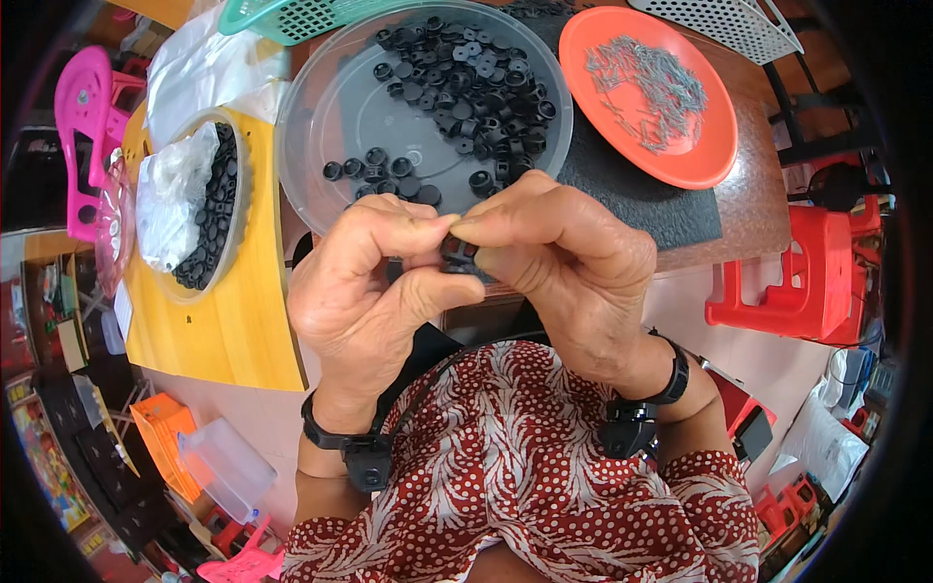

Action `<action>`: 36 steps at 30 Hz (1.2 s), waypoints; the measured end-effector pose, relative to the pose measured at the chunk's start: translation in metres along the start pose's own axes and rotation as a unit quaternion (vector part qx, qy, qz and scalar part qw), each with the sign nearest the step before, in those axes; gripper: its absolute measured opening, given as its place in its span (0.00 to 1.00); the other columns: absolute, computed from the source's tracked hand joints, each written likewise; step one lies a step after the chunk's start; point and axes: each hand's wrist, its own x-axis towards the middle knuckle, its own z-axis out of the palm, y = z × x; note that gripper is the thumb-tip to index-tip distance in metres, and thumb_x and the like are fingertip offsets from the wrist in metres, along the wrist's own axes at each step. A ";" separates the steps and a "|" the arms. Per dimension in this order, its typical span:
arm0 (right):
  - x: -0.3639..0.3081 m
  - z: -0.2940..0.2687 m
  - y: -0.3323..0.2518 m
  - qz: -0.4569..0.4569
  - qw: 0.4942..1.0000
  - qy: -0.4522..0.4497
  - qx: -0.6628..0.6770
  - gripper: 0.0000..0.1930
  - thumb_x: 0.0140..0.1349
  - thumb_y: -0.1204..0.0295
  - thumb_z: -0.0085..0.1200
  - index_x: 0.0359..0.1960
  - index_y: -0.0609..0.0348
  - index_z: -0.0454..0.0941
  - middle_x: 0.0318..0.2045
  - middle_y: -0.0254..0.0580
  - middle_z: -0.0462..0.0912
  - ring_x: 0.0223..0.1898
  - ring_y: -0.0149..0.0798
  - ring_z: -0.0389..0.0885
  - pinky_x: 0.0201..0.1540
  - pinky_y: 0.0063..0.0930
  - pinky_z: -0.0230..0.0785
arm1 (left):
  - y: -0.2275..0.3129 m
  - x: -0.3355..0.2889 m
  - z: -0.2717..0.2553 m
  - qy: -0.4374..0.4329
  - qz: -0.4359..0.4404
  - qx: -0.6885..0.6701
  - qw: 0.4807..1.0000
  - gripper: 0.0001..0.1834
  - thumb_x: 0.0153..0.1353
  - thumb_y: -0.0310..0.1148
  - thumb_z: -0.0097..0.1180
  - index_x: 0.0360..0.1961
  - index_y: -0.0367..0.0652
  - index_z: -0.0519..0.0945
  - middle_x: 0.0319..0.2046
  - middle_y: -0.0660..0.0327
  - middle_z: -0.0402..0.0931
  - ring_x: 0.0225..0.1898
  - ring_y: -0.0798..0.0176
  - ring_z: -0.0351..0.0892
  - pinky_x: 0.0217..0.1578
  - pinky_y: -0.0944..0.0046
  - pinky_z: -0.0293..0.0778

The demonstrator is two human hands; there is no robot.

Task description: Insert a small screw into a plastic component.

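Observation:
My left hand (360, 267) and my right hand (573, 257) meet in front of my chest, fingertips almost touching. Between them is a small black plastic part (460, 255), mostly covered by the fingers. Both hands are closed about it with thumb and fingers; whether a metal pin is also pinched there cannot be seen. Just beyond the hands stands a wide clear plastic tub (316, 126). Many round black plastic parts (466, 83) are heaped on its far right side, with a smaller group (384, 173) nearer my left hand.
An orange plate (708, 160) of thin silver metal pins (656, 92) lies right of the tub on a dark mat (632, 209). On a yellow board (185, 335) at left stands another container of black parts (222, 194) and a plastic bag. A green basket (292, 19) and red stools (792, 277) are around.

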 end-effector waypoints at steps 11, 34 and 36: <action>-0.002 -0.007 -0.003 0.053 0.998 0.000 -0.021 0.08 0.50 0.86 0.55 0.32 0.63 0.78 0.25 0.38 0.76 0.27 0.31 0.75 0.30 0.21 0.68 | -0.001 0.001 0.002 -0.020 0.000 0.098 0.995 0.20 0.40 0.37 0.69 0.29 0.35 0.76 0.20 0.63 0.72 0.20 0.72 0.69 0.20 0.73 0.64; -0.003 -0.008 -0.003 -0.071 0.992 0.002 -0.107 0.10 0.44 0.86 0.57 0.31 0.65 0.77 0.22 0.40 0.74 0.22 0.38 0.71 0.24 0.27 0.61 | 0.002 -0.005 0.004 -0.026 -0.136 -0.095 0.986 0.20 0.41 0.31 0.70 0.33 0.34 0.75 0.26 0.65 0.73 0.26 0.75 0.68 0.27 0.76 0.65; -0.002 -0.010 -0.003 -0.107 0.985 -0.005 -0.135 0.11 0.44 0.86 0.57 0.31 0.65 0.76 0.22 0.40 0.74 0.21 0.40 0.70 0.24 0.28 0.61 | 0.005 -0.005 0.005 -0.013 -0.190 -0.144 0.971 0.20 0.41 0.29 0.70 0.34 0.33 0.74 0.27 0.66 0.72 0.26 0.76 0.67 0.27 0.77 0.66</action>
